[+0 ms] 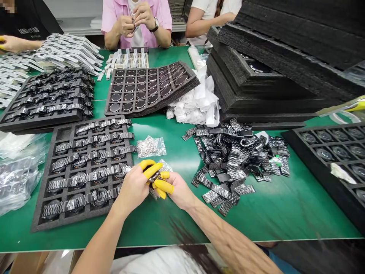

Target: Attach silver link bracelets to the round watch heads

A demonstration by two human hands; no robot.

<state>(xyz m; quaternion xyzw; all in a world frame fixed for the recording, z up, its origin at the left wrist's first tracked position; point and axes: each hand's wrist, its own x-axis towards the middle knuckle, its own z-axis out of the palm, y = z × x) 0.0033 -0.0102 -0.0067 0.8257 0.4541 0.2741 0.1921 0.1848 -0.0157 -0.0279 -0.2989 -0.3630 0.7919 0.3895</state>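
Observation:
Yellow finger covers are on the fingertips of both my hands. My left hand (140,182) is closed around a dark watch (154,176), which my fingers partly hide. From the right, my right hand (173,187) pinches the same watch. Left of my hands lies a foam tray (42,201) with rows of watches on black metal bands. A small clear bag of thin metal pins (149,147) rests just beyond my hands. To their right is a loose pile of black metal bands (228,163).
Behind are a tilted foam tray of watch faces (131,88), crumpled white wrapping (199,102) and tall stacked black foam trays (242,87). Another tray (325,154) lies right. White straps (71,53) and plastic bags (17,179) lie left. People sit across the green table (159,224).

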